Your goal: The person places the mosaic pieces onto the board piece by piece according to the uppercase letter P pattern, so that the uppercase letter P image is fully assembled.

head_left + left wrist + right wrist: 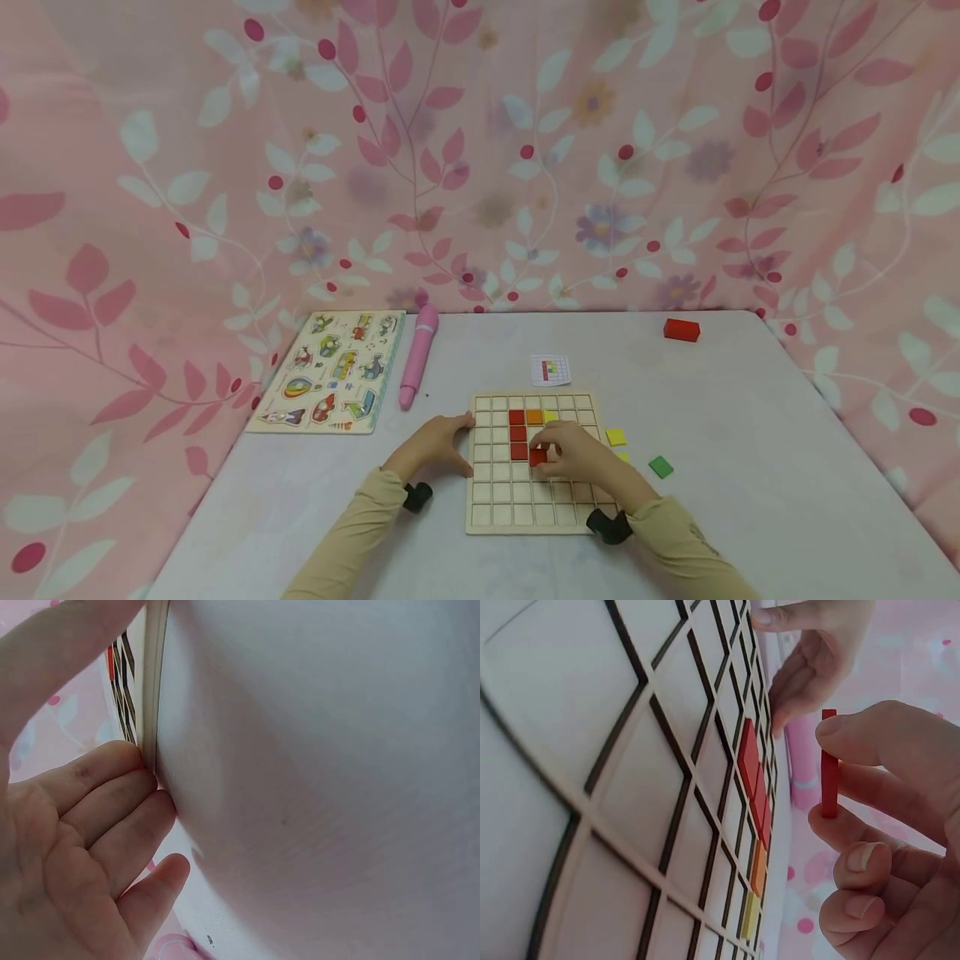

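A wooden grid board (502, 514) lies on the table. Three red tiles (517, 433) form a column in its cells, with an orange tile (534, 417) and a yellow tile (551, 416) along the top of that column. My right hand (576, 454) pinches a red square tile (829, 765) between thumb and finger, above the grid beside the column's lower end. At the board's left edge, my left hand (435, 443) touches the side with fingertips and thumb spread apart, as the left wrist view partly shows with its fingers (127, 817).
Loose yellow tiles (616, 437) and a green tile (661, 467) lie right of the board. Behind it is a small pattern card (551, 370). A red block (682, 330) stands far right. Left are a pink pen-like stick (417, 358) and a picture puzzle board (330, 372).
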A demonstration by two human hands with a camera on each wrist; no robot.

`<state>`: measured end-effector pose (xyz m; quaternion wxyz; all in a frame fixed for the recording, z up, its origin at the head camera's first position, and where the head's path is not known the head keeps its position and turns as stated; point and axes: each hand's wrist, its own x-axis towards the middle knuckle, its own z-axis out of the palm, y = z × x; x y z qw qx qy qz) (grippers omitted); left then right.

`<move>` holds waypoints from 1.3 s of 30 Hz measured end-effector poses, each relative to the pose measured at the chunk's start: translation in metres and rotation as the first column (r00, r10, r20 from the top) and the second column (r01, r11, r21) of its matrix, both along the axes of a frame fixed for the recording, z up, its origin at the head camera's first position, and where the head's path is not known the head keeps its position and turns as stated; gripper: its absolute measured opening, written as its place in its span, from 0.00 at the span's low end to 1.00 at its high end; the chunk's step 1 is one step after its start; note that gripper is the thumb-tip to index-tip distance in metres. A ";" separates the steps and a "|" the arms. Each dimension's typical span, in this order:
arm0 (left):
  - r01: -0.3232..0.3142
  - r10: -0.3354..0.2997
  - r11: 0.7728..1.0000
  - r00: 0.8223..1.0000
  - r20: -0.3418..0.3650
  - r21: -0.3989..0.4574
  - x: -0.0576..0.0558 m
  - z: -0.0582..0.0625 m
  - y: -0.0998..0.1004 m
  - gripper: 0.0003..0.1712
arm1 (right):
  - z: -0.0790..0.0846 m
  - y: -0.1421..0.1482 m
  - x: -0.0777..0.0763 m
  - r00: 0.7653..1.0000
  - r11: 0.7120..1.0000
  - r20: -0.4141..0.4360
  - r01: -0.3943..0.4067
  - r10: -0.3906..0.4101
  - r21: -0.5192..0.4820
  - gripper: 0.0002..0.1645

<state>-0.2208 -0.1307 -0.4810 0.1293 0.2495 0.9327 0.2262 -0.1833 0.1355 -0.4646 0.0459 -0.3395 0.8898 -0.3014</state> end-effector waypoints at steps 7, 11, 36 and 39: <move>0.005 -0.005 1.000 1.000 0.005 0.011 -0.002 -0.001 -0.001 0.48 | -0.007 -0.016 -0.005 1.000 1.000 0.020 -0.020 0.020 0.003 0.13; 0.010 -0.011 1.000 1.000 0.008 0.025 -0.002 0.000 -0.001 0.47 | -0.010 -0.021 -0.006 0.999 0.999 0.015 -0.038 0.038 -0.009 0.11; -0.003 0.003 1.000 1.000 0.025 0.024 0.000 0.000 0.000 0.48 | -0.015 -0.031 -0.004 0.999 0.998 0.036 -0.014 0.011 0.067 0.08; -0.004 0.004 1.000 1.000 0.024 0.019 -0.001 0.002 0.001 0.48 | -0.014 -0.032 -0.004 0.998 0.998 0.065 -0.003 -0.001 0.058 0.06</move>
